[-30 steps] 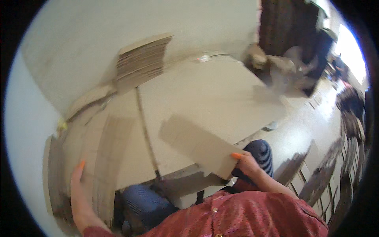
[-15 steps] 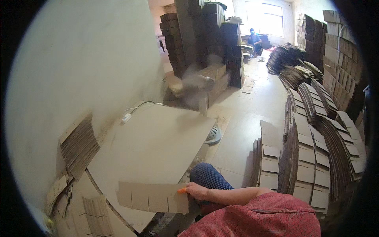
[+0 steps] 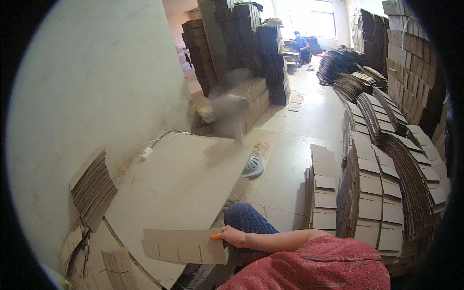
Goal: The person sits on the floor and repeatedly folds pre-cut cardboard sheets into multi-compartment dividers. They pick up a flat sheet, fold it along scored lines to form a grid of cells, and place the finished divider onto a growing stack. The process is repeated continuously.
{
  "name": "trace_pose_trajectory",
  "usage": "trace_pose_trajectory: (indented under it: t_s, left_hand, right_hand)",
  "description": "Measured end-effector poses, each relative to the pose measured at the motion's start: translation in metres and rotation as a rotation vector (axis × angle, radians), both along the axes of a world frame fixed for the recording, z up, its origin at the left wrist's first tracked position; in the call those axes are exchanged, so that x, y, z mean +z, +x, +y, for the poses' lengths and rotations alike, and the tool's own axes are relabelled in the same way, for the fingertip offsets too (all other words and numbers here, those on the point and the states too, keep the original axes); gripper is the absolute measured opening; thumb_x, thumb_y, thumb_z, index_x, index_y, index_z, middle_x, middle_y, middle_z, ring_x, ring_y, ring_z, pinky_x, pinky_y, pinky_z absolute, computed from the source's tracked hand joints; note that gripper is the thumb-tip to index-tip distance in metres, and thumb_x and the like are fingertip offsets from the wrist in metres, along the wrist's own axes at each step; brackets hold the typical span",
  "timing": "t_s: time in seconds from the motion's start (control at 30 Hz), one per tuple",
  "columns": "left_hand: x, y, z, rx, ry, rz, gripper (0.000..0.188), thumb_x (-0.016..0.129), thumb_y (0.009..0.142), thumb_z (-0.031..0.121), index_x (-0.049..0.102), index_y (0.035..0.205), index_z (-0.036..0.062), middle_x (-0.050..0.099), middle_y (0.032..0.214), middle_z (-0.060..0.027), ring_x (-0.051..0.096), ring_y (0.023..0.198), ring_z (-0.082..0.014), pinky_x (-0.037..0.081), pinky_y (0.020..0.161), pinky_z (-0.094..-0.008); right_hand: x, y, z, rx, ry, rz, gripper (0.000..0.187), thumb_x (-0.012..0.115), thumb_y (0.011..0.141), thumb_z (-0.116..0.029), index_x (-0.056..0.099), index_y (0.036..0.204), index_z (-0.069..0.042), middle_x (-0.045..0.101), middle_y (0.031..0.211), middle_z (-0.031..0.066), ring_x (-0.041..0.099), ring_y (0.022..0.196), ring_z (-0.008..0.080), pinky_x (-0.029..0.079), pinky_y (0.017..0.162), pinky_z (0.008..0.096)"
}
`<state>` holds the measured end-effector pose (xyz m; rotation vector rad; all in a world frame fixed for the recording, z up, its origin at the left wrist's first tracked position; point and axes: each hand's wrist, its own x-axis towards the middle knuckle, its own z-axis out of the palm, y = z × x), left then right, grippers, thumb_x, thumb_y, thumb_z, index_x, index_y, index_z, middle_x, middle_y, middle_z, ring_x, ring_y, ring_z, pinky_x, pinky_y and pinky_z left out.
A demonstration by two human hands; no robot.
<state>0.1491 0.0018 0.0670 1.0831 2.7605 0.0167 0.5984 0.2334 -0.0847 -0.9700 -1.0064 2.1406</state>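
My right hand (image 3: 233, 237) grips the right end of a flat cardboard divider strip (image 3: 183, 245) with several short slits along one long edge. An orange cover (image 3: 216, 237) shows at a fingertip, against the cardboard. The strip is over the near edge of a pale board tabletop (image 3: 174, 179); whether it touches the board, I cannot tell. My left hand is out of sight. Left of the strip, a small pile of slit cardboard (image 3: 119, 270) lies on the board. A thicker stack of strips (image 3: 94, 188) leans by the wall.
A white socket block (image 3: 146, 153) with a cable sits near the wall. Beyond the board are a blurred fan (image 3: 237, 104) and a slotted grey-blue plastic piece (image 3: 253, 165). Rows of cardboard stacks (image 3: 369, 193) line the right floor. Far back, a person (image 3: 300, 46) sits.
The view has turned a little to the right, so the room sits further left in the picture. My right hand still holds the same divider strip, in nearly the same pose.
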Motion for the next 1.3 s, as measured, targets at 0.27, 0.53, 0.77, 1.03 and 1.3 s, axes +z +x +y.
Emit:
trace_pose_trajectory:
  t_s: [0.27, 0.53, 0.77, 1.03, 1.3]
  left_hand:
    - [-0.039, 0.004, 0.004, 0.029, -0.177, 0.335, 0.086, 0.073, 0.079, 0.034, 0.024, 0.146, 0.0107, 0.028, 0.149, -0.0141, 0.033, 0.134, -0.0322, 0.036, 0.107, -0.0421]
    - [-0.046, -0.004, -0.001, 0.041, -0.261, 0.346, 0.077, 0.070, 0.083, 0.033, 0.029, 0.144, 0.0085, 0.038, 0.143, -0.0169, 0.043, 0.127, -0.0321, 0.040, 0.104, -0.0418]
    - [-0.044, 0.001, -0.025, 0.043, -0.203, 0.375, 0.071, 0.066, 0.087, 0.032, 0.031, 0.143, 0.0059, 0.042, 0.139, -0.0174, 0.044, 0.126, -0.0328, 0.041, 0.102, -0.0444]
    - [-0.026, -0.011, 0.018, 0.291, -0.001, 0.062, 0.047, 0.055, 0.094, 0.029, 0.047, 0.130, 0.0001, 0.049, 0.131, -0.0187, 0.048, 0.121, -0.0302, 0.041, 0.098, -0.0424]
    - [-0.064, -0.067, -0.003, 0.077, 0.191, 0.315, 0.026, 0.052, 0.092, 0.026, 0.059, 0.094, 0.0011, 0.062, 0.092, -0.0209, 0.059, 0.085, -0.0388, 0.046, 0.071, -0.0486]
  right_hand:
    - [-0.005, 0.000, 0.004, 0.014, -0.010, -0.013, 0.033, 0.061, 0.091, -0.017, 0.059, 0.115, 0.006, 0.065, 0.107, 0.0142, 0.065, 0.095, 0.0270, 0.056, 0.078, 0.0434]
    - [0.034, 0.011, -0.010, -0.026, 0.006, -0.062, 0.029, 0.060, 0.092, -0.020, 0.063, 0.108, 0.004, 0.067, 0.098, 0.0117, 0.065, 0.087, 0.0215, 0.055, 0.074, 0.0370]
    - [0.025, 0.012, -0.006, -0.013, 0.025, -0.085, 0.030, 0.062, 0.091, -0.022, 0.065, 0.103, 0.005, 0.067, 0.093, 0.0103, 0.064, 0.079, 0.0195, 0.054, 0.067, 0.0341]
    - [0.040, 0.007, -0.018, 0.088, 0.360, -0.421, 0.022, 0.061, 0.088, -0.019, 0.069, 0.092, 0.002, 0.065, 0.076, 0.0043, 0.057, 0.068, 0.0144, 0.047, 0.062, 0.0301]
    - [-0.002, 0.014, -0.015, 0.028, 0.442, -0.148, 0.018, 0.060, 0.090, -0.011, 0.069, 0.098, 0.002, 0.066, 0.082, 0.0003, 0.056, 0.071, 0.0065, 0.044, 0.062, 0.0214]
